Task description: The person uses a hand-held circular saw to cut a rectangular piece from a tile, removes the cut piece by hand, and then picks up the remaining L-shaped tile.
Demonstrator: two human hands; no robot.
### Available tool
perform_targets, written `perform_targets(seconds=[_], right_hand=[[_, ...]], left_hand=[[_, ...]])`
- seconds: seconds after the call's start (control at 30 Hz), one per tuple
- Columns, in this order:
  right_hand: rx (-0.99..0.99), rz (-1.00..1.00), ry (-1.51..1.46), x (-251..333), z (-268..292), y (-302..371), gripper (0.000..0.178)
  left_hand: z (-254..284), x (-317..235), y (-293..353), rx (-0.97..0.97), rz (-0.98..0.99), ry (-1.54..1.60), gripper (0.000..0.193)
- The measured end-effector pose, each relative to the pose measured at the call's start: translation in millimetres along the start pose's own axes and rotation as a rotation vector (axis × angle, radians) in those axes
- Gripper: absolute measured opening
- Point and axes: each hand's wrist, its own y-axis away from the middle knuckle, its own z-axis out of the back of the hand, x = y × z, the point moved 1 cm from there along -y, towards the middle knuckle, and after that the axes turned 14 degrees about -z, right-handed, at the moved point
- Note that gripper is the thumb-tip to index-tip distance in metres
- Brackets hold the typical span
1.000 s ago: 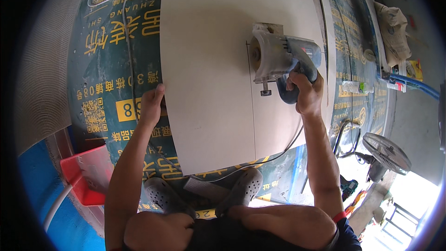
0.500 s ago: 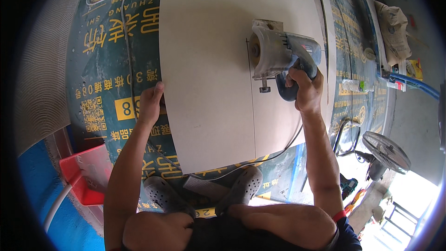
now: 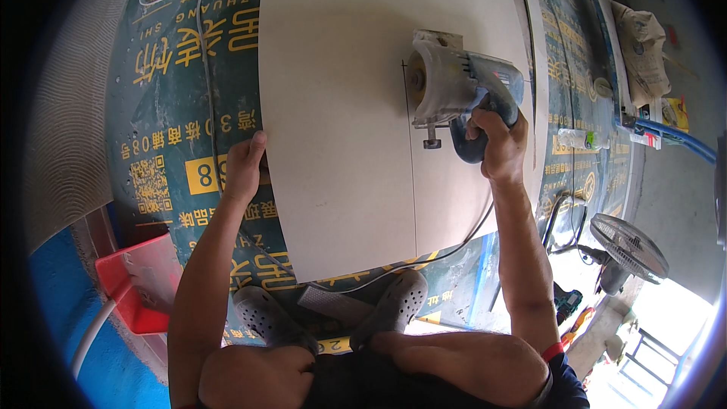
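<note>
A large pale tile (image 3: 341,182) lies flat below me, with a thin dark line drawn along it and a short cross mark near the saw blade. In my right hand (image 3: 501,144) is the rear handle of a blue-grey handheld circular saw (image 3: 443,83), fingers wrapped round it. The saw rests on the tile, its round blade (image 3: 416,78) beside the upper end of the drawn line. My left hand (image 3: 246,163) grips the tile's left edge, thumb up and the other fingers partly hidden at the edge.
Green printed protective sheeting (image 3: 174,136) covers the floor. A power cord (image 3: 379,276) loops past the tile's near edge by my grey clogs (image 3: 394,303). At left sits a red dustpan-like container (image 3: 140,284); at right stand a fan (image 3: 628,246) and a paper sack (image 3: 640,53).
Almost nothing differs. The saw and both hands stay in nearly the same place; the sheeting at left looks very slightly shifted.
</note>
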Motion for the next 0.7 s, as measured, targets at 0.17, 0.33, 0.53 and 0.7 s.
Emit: perform_targets(seconds=[0.17, 0.33, 0.53, 0.7], right_hand=[[0.014, 0.008, -0.029, 0, -2, 0, 0.005], [0.013, 0.001, -0.07, 1, -2, 0, 0.003], [0.038, 0.013, -0.097, 2, -4, 0, 0.002], [0.025, 0.003, -0.079, 1, -3, 0, 0.003]], left_hand=[[3, 8, 1, -0.003, 0.022, 0.064, 0.056], [0, 0, 0, 0.007, 0.026, 0.027, 0.057], [2, -1, 0, 0.023, 0.019, 0.005, 0.058], [-1, 1, 1, -0.014, 0.079, 0.094, 0.059]])
